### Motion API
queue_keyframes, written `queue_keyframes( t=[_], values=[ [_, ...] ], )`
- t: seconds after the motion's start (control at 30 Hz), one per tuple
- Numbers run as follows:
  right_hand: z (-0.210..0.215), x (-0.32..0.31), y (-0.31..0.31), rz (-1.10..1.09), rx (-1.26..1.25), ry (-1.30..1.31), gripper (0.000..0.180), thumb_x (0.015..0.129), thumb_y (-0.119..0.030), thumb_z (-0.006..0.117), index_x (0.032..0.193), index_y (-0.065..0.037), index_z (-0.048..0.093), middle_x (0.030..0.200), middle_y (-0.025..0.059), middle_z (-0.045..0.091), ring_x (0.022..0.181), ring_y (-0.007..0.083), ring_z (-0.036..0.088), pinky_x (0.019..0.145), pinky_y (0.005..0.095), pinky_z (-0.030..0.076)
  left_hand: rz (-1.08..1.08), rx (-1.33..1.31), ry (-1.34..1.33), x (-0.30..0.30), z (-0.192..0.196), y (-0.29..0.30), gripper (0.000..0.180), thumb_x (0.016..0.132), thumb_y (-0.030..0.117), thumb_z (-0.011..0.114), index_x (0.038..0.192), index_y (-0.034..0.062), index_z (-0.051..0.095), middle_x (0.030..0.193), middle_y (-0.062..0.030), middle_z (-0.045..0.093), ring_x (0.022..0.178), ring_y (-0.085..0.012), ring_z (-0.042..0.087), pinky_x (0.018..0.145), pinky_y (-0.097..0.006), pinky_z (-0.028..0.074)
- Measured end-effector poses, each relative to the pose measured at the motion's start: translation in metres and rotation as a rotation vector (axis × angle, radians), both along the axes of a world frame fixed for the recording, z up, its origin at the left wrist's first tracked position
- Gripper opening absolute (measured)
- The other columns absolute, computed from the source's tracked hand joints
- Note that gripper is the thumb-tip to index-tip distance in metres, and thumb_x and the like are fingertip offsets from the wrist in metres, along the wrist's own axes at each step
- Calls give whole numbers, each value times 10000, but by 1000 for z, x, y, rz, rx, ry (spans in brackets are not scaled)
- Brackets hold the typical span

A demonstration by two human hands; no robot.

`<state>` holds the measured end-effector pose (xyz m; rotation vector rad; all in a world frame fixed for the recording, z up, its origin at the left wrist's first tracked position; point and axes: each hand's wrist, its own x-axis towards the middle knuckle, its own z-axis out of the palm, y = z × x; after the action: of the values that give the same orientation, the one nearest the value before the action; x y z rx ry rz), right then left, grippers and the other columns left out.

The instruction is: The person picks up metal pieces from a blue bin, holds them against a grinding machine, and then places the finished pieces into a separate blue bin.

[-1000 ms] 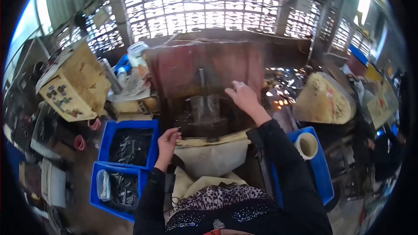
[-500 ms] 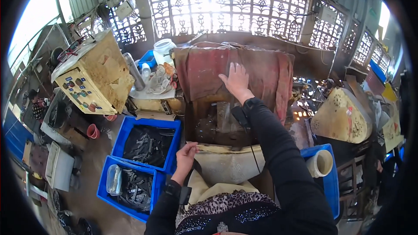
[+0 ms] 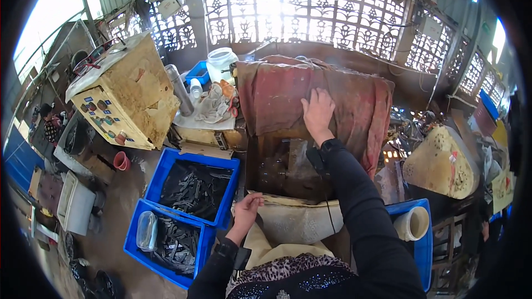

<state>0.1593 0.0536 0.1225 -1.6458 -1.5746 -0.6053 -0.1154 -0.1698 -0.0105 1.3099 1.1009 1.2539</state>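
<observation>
A dull red, stained cloth (image 3: 271, 99) is draped over the back of an open box-like trough and hangs down its front. My right hand (image 3: 318, 115) lies on the cloth near its middle, fingers spread and slightly bent. Beneath the cloth, murky brown water (image 3: 277, 169) shows inside the trough, with a pale flat piece in it. At the trough's front left corner is my left hand (image 3: 246, 215), its fingertips pinched together close to the padded front edge (image 3: 293, 202). Whatever those fingers hold, if anything, is too small to make out.
Two blue crates (image 3: 237, 185) with dark strips stand at the left; a clear container (image 3: 147, 231) sits in the nearer one. A stained control box (image 3: 130, 94) rises behind them. To the right are a white bucket (image 3: 411, 223) and a yellowish triangular guard (image 3: 443, 163).
The view has shifted, so the surroundings sit further right. My right hand has slid slightly nearer on the cloth. My left hand stays pinched at the front edge.
</observation>
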Motion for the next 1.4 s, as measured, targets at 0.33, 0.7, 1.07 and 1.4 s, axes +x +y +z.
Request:
queue_keyframes(
  t=[0.33,0.7,1.07,1.4],
  values=[
    [18,29,14,-87,178,-79,181,745,-276,649,777,-98,653,882,84,630,886,305,583,743,501,427,-42,153,158,37,4,60,222,919,-48,515,1090,-9,652,990,-97,680,849,-171,655,738,-296,554],
    [6,26,9,52,321,191,340,756,-206,685,1029,-29,587,1126,140,537,1186,317,452,1066,506,302,-117,115,212,66,-2,106,203,945,1,516,1115,-30,622,998,-100,660,866,-139,622,781,-262,511],
    [3,19,21,128,387,201,305,740,-117,656,1014,-5,582,1121,155,527,1150,342,474,1034,488,353,-74,142,548,61,-9,111,204,910,39,572,1088,-34,639,999,-167,683,893,-242,656,806,-314,509],
    [0,23,22,198,397,220,312,727,-43,562,1029,37,571,1137,206,510,1181,383,452,1087,514,317,-61,202,756,68,8,103,215,866,75,606,1056,-7,663,997,-200,679,897,-357,654,805,-388,511]
  ],
)
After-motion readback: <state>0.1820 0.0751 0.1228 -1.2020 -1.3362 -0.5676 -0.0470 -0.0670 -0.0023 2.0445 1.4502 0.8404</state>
